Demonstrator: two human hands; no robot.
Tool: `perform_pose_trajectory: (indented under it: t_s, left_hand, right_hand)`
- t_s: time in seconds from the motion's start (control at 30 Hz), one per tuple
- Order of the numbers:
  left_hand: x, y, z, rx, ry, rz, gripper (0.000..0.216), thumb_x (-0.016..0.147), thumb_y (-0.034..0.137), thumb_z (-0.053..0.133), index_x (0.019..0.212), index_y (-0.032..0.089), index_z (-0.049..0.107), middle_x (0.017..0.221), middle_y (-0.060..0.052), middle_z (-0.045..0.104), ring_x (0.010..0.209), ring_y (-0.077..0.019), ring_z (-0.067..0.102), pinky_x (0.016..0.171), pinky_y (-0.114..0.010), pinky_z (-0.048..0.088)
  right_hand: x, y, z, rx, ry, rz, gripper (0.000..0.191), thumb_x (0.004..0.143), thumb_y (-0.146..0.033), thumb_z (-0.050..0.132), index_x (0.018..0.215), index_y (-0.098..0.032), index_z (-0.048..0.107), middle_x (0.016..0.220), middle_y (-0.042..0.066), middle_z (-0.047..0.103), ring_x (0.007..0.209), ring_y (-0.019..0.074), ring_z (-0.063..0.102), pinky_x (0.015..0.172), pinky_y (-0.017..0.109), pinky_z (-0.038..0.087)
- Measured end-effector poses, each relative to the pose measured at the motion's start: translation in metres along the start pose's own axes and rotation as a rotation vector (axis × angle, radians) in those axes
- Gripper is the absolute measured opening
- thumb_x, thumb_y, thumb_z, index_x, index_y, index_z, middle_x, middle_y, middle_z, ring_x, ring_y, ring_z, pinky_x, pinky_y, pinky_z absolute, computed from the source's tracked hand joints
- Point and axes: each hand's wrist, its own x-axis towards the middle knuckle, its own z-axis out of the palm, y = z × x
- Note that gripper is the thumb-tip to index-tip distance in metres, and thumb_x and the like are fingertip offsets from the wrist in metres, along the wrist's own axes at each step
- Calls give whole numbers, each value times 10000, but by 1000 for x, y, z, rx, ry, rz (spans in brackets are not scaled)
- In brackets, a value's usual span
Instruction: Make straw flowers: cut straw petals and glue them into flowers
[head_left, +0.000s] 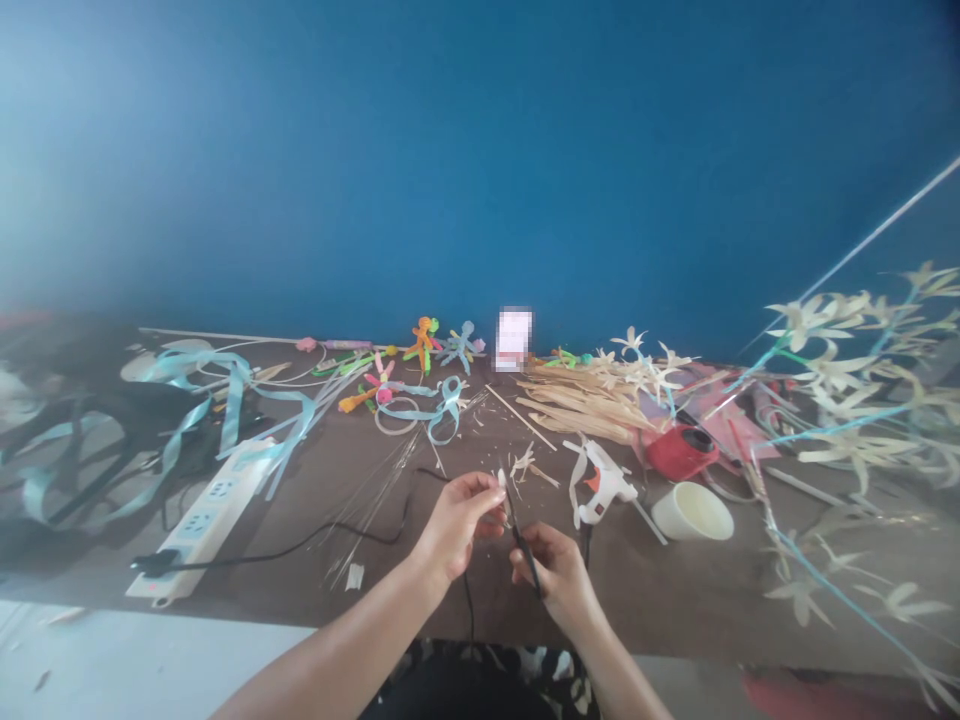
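A brown desk [675, 590] runs the width of the view against a deep blue wall [480, 150], and it is crowded with craft litter. On the left lie loops of pale blue ribbon [232, 395] and a white power strip [206, 515] with a black cable [315, 540] trailing toward the middle. Along the far edge stand small pipe-cleaner figures [442, 345] in orange, green and blue. A heap of pale straw strips [585, 405] sits right of centre, and branches of straw flowers [847, 380] on blue stems fill the right side.

Two containers stand near the right of centre: a cream cup [694, 512] tipped so its mouth faces up and toward the camera (nothing shows inside it), and just behind it a red roll-like object [681, 452] with a dark opening, whose contents cannot be made out. A white glue gun [604, 485] rests on its stand just left of the cup.

Both hands meet low in the middle of the view, above the desk's near edge. The left hand [459, 520] is closed in a pinch, thumb and fingertips holding a small pale straw piece [502, 480]. The right hand [559, 570] is curled around thin black scissors [521, 535], whose tip points up at the piece, just beside the left fingertips.
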Motion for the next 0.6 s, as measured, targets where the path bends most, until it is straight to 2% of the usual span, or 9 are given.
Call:
perform_pose_trajectory:
  t_s: [0.4, 0.6]
  left_hand:
    - [0, -1, 0, -5, -8, 1, 148, 632, 255, 611, 680, 158, 510, 603, 21, 517, 525, -76, 492, 437, -167, 400]
    - [1, -4, 0, -31, -10, -12, 139, 624, 257, 613, 680, 166, 523, 601, 29, 518, 520, -75, 495, 435, -169, 404]
  right_hand:
    - [2, 6, 2, 42, 32, 42, 235, 610, -284, 668, 615, -149, 475, 425, -49, 486, 378, 66, 432, 390, 164, 294]
    - [0, 2, 0, 67, -24, 9, 216, 678, -323, 609, 650, -149, 484, 479, -37, 507, 436, 72, 458, 448, 172, 331]
